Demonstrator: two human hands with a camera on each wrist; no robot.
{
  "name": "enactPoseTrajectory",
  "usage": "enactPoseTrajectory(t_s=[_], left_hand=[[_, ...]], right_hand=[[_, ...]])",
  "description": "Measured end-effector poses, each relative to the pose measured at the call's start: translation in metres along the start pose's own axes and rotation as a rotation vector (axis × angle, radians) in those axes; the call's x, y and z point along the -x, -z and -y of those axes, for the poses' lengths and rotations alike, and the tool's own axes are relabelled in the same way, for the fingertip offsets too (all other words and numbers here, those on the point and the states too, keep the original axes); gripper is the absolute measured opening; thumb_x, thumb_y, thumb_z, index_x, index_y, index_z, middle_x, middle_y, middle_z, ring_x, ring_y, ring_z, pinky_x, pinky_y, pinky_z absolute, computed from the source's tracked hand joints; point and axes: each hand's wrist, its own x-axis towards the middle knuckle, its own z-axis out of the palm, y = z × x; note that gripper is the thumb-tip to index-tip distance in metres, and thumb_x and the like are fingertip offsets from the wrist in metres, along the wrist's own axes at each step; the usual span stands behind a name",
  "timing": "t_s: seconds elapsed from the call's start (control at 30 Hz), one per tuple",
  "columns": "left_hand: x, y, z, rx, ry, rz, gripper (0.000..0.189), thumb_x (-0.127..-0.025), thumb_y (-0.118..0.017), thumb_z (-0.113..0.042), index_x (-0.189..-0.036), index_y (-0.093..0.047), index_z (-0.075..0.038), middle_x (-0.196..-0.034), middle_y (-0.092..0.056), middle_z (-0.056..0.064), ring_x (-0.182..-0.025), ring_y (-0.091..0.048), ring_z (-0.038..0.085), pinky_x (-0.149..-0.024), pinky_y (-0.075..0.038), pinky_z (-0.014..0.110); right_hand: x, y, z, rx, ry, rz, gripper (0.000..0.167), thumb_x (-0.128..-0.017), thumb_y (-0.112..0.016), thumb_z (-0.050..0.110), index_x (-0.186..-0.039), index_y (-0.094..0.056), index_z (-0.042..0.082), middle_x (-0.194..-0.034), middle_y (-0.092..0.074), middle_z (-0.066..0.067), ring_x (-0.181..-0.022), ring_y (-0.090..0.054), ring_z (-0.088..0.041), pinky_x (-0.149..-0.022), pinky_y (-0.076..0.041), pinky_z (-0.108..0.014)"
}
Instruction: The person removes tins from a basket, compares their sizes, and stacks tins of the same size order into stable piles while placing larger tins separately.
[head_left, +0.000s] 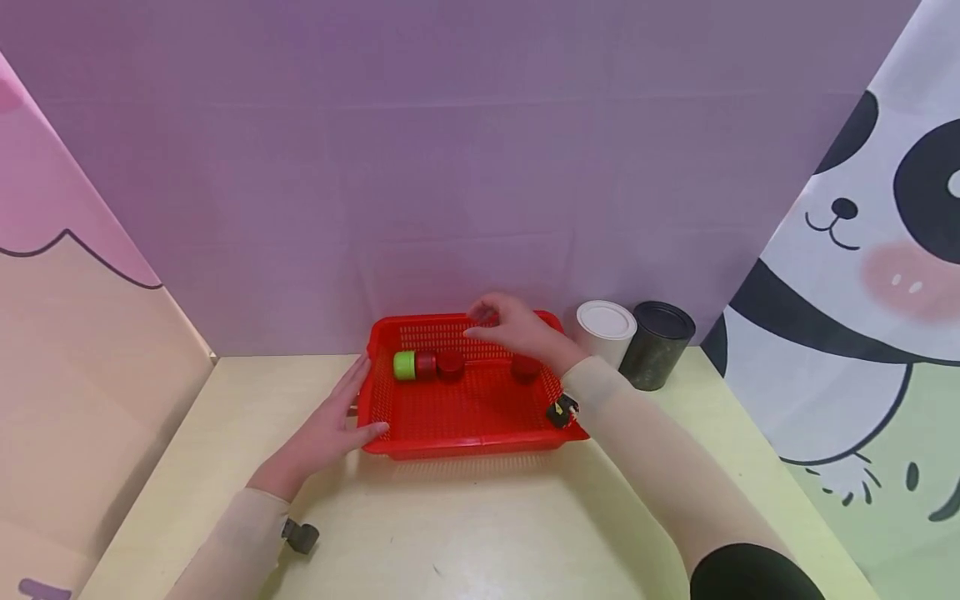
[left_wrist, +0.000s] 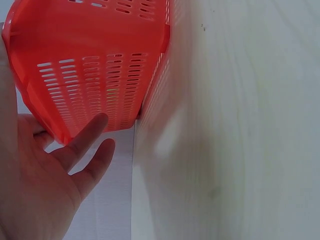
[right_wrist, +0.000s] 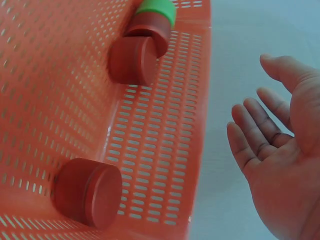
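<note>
A red plastic basket (head_left: 480,417) with slotted walls stands at the back of the table. My left hand (head_left: 333,427) rests at its left end, fingers fairly straight along the outside and thumb by the front left corner. In the left wrist view, fingers of this hand (left_wrist: 62,175) extend beside the slotted wall. Above the basket's back rim is my right hand (head_left: 521,329), holding nothing, its fingers loosely bent. Inside the basket lie a green-and-red cylinder (head_left: 405,365), a red round container (head_left: 450,365) against it, and another red container (right_wrist: 87,194) farther right.
Right of the basket stand a white lidded can (head_left: 606,325) and a dark can (head_left: 660,342), side by side. A purple backdrop (head_left: 465,167) rises behind the table (head_left: 465,525). Printed panels flank both sides, the right one with a panda (head_left: 847,333).
</note>
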Motion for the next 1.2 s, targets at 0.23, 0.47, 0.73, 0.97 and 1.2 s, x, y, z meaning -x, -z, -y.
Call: enactPoseTrajectory(t_s=[0.23, 0.47, 0.73, 0.97, 1.2], left_hand=[[-0.002, -0.002, -0.001, -0.005, -0.005, 0.003, 0.114, -0.097, -0.086, -0.025, -0.180, -0.008, -0.022, -0.186, -0.005, 0.000, -0.155, -0.041, 0.041, -0.101, -0.063, 0.051], [-0.001, 0.000, -0.002, -0.021, 0.005, 0.005, 0.115, -0.097, -0.086, -0.026, -0.180, -0.008, -0.021, -0.186, -0.005, 0.000, -0.156, -0.042, 0.041, -0.102, -0.063, 0.051], [0.000, 0.004, -0.004, -0.017, 0.007, 0.001, 0.112, -0.098, -0.085, -0.026, -0.180, -0.009, -0.020, -0.186, -0.006, 0.004, -0.153, -0.044, 0.045, -0.102, -0.063, 0.053], [0.000, 0.004, 0.001, -0.023, 0.015, -0.006, 0.114, -0.097, -0.086, -0.026, -0.180, -0.008, -0.022, -0.186, -0.007, 0.001, -0.152, -0.046, 0.043, -0.101, -0.063, 0.051], [0.000, 0.004, 0.000, -0.017, 0.016, -0.002, 0.115, -0.096, -0.087, -0.027, -0.180, -0.008, -0.021, -0.186, -0.007, 0.004, -0.156, -0.041, 0.043, -0.100, -0.064, 0.051]], right_hand=[[-0.008, -0.015, -0.010, 0.007, -0.010, 0.044, 0.048, -0.097, -0.088, 0.026, -0.135, -0.069, 0.004, -0.130, -0.071, -0.015, -0.119, -0.067, -0.027, -0.106, -0.059, -0.046], [-0.007, -0.032, -0.022, -0.006, -0.078, 0.060, 0.058, -0.094, -0.091, 0.031, -0.143, -0.065, 0.012, -0.134, -0.068, -0.007, -0.123, -0.064, -0.026, -0.104, -0.061, -0.046], [-0.013, -0.048, -0.031, 0.079, -0.054, 0.099, 0.068, -0.093, -0.091, 0.035, -0.151, -0.061, 0.016, -0.143, -0.065, -0.005, -0.128, -0.062, -0.023, -0.110, -0.058, -0.047], [-0.015, -0.051, -0.033, 0.084, -0.075, 0.130, 0.069, -0.094, -0.091, 0.037, -0.153, -0.062, 0.016, -0.141, -0.067, -0.006, -0.127, -0.063, -0.025, -0.108, -0.059, -0.047], [-0.015, -0.054, -0.033, 0.099, -0.089, 0.165, 0.069, -0.095, -0.090, 0.035, -0.155, -0.062, 0.015, -0.141, -0.069, -0.009, -0.129, -0.065, -0.028, -0.111, -0.058, -0.048]])
